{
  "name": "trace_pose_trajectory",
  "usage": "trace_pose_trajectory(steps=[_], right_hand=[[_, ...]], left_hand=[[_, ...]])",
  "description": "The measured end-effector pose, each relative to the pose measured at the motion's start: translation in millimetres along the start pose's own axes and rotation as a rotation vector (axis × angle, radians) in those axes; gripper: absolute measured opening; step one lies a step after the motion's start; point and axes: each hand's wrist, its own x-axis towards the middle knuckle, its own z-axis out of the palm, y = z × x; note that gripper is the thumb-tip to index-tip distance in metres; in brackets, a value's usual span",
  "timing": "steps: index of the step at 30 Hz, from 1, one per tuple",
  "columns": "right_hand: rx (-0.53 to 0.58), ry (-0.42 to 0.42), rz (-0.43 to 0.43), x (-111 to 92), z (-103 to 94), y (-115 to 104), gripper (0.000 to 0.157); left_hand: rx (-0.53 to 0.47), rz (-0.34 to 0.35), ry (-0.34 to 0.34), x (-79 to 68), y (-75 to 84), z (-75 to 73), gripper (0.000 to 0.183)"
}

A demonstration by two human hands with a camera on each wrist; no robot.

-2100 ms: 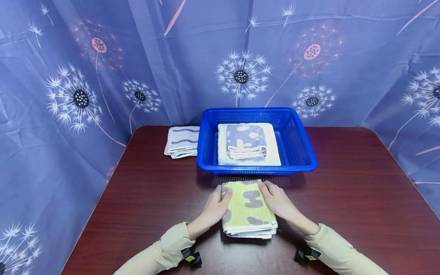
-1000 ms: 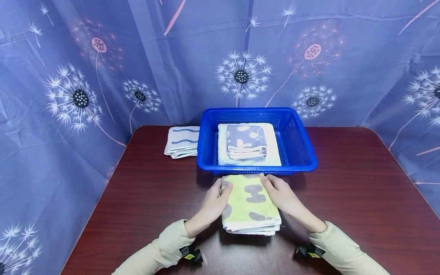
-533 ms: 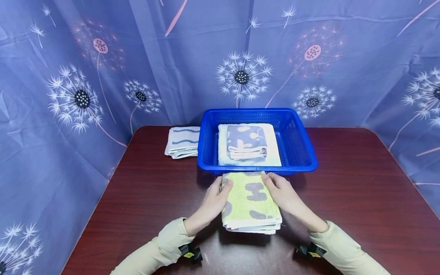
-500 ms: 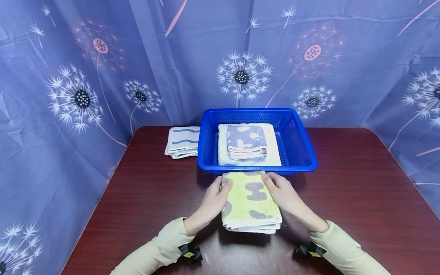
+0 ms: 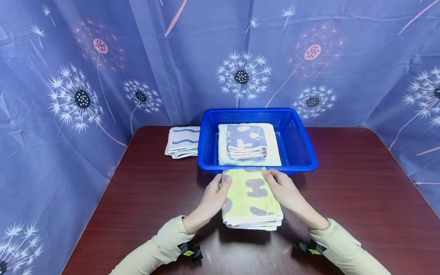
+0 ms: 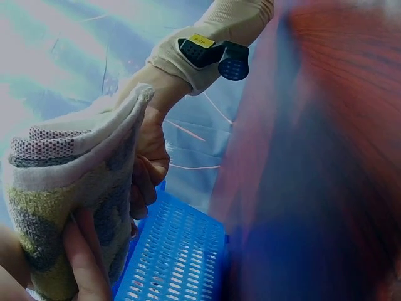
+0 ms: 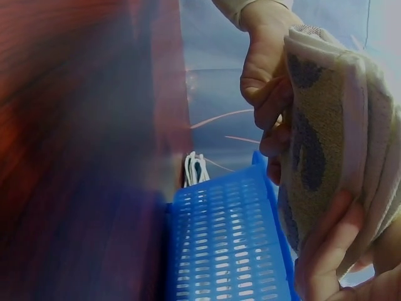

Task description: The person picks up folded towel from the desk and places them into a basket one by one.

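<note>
Your left hand (image 5: 214,196) and right hand (image 5: 284,189) both grip the yellow towel (image 5: 240,200), one at each side, thumbs on top and fingers curled beneath. You hold it folded, with its layered white edges facing you, and clear of the table (image 5: 144,198). In the head view its far edge lies at the near rim of the basket (image 5: 302,168); contact between the two cannot be confirmed. Inside the basket, the grey towel (image 5: 245,134) sits on the white towel (image 5: 274,154). The striped towel (image 5: 183,136) lies folded on the table, just beside the basket's left wall, and the curtain (image 5: 192,57) hangs behind. The step in hand is judged to be the transfer of the yellow towel into the basket. The next move would then call for raising it above the near rim, advancing it level, and lowering it before releasing both sides together
</note>
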Motion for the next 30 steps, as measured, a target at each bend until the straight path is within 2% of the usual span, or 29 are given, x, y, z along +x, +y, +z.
trace_pose_trajectory(steps=[6,16,25,30], right_hand=[[0.009,-0.008,0.002,2.6,-2.8,-2.8,0.051],[0.034,-0.018,-0.019,5.8,-6.3,-10.6,0.049],[0.061,-0.010,0.016,10.5,-10.1,-17.5,0.054],[0.095,-0.014,0.038,15.3,-12.0,-19.1,0.058]], left_hand=[[-0.045,-0.007,-0.015,0.8,4.8,-1.6,0.032],[-0.078,-0.010,-0.022,6.4,6.4,-5.2,0.027],[-0.153,-0.007,-0.030,6.3,10.5,-6.3,0.032],[-0.158,0.000,-0.004,7.9,13.1,-6.3,0.033]])
